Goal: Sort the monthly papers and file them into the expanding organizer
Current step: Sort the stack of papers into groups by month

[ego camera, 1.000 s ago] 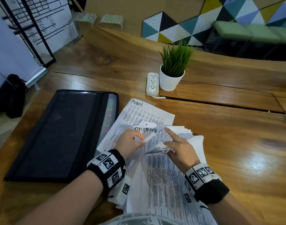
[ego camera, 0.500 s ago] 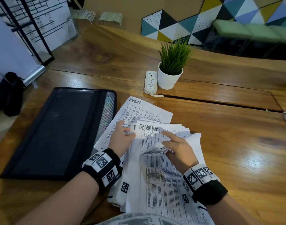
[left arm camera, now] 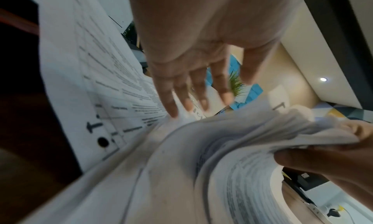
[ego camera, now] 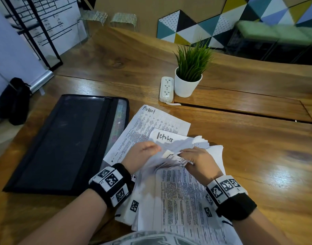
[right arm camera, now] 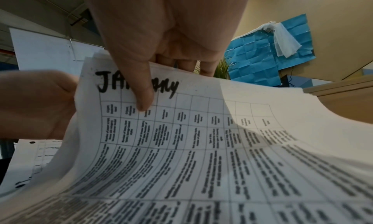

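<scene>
A stack of printed monthly papers lies on the table in front of me. My right hand pinches the bent-up top edges of several sheets; in the right wrist view its thumb lies on a sheet headed January. My left hand reaches in under that lifted bundle, and its straight fingers touch the sheet below. A sheet headed October shows behind the hands. An August sheet lies flat farther back. The black expanding organizer lies closed to the left.
A white potted plant and a white power strip stand behind the papers, beside a long slot in the wooden table. A black bag sits on the floor at far left.
The December sheet that lay on top has been turned up, and the October sheet now shows. My left hand has moved right, under the lifted sheets. The right hand holds a thicker bundle.
</scene>
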The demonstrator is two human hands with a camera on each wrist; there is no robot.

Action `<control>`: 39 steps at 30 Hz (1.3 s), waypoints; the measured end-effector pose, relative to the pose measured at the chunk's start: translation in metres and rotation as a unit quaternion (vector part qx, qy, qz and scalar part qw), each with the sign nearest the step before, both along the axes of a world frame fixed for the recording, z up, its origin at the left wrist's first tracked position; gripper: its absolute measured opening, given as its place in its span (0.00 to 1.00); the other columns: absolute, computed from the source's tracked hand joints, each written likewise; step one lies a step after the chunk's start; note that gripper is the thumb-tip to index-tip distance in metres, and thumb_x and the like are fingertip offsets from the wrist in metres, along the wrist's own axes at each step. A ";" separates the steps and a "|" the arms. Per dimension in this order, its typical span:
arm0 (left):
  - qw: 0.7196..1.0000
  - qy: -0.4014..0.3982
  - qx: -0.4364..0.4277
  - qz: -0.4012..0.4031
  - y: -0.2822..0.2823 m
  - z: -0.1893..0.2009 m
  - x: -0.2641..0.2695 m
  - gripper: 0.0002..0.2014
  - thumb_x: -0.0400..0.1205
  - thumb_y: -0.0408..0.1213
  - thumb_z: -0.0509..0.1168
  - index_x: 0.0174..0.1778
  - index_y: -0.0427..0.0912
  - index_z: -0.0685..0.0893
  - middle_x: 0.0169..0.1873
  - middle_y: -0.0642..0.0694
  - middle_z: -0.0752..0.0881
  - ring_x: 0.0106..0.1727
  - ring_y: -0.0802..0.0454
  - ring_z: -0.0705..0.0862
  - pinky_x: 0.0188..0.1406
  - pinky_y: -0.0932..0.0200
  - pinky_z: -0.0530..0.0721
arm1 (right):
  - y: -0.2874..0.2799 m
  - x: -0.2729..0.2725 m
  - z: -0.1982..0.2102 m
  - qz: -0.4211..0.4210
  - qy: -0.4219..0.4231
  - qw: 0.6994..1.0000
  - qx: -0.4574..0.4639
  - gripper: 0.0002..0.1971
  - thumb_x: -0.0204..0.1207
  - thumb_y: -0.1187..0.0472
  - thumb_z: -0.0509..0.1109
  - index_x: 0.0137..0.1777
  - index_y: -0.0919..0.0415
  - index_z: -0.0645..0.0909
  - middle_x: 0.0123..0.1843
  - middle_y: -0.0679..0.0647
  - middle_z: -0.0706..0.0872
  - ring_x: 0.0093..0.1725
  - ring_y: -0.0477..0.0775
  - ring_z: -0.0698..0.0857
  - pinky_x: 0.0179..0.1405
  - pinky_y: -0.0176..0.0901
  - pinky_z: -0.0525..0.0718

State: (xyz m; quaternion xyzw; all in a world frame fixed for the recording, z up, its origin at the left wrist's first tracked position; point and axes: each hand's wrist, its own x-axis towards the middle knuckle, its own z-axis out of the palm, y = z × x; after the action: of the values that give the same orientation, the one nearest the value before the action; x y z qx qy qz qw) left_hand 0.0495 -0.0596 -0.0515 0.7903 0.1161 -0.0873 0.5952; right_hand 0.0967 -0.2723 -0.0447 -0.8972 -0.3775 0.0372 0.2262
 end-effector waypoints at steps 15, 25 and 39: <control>0.999 0.006 0.043 -0.006 -0.003 0.005 0.003 0.19 0.70 0.28 0.75 0.25 0.62 0.87 0.72 0.48 0.74 0.74 0.53 0.70 0.78 0.50 0.62 | -0.007 0.005 0.003 -0.044 0.036 0.998 0.013 0.12 0.64 0.75 0.71 0.43 0.61 0.88 0.77 0.54 0.69 0.56 0.44 0.80 0.52 0.37 0.76; 0.995 0.057 -0.007 0.076 -0.004 -0.001 0.015 0.17 0.80 0.35 0.68 0.65 0.42 0.78 0.56 0.48 0.81 0.59 0.50 0.80 0.66 0.49 0.78 | -0.007 0.003 0.005 -0.030 -0.018 0.999 0.030 0.13 0.56 0.70 0.66 0.38 0.60 0.87 0.49 0.54 0.90 0.46 0.58 0.88 0.48 0.52 0.84; 0.999 -0.012 0.029 -0.026 -0.002 -0.012 0.009 0.11 0.82 0.39 0.65 0.38 0.40 0.88 0.34 0.47 0.84 0.37 0.52 0.80 0.44 0.57 0.77 | -0.018 0.000 -0.005 -0.045 -0.011 0.998 0.033 0.13 0.58 0.74 0.71 0.39 0.57 0.88 0.49 0.47 0.90 0.48 0.53 0.87 0.50 0.47 0.82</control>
State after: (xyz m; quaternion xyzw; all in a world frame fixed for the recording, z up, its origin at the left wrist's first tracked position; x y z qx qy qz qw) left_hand 0.0588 -0.0619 -0.0638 0.8108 0.0910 -0.0903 0.5712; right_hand 0.0967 -0.2898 -0.0493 -0.9055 -0.3407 0.0045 0.2530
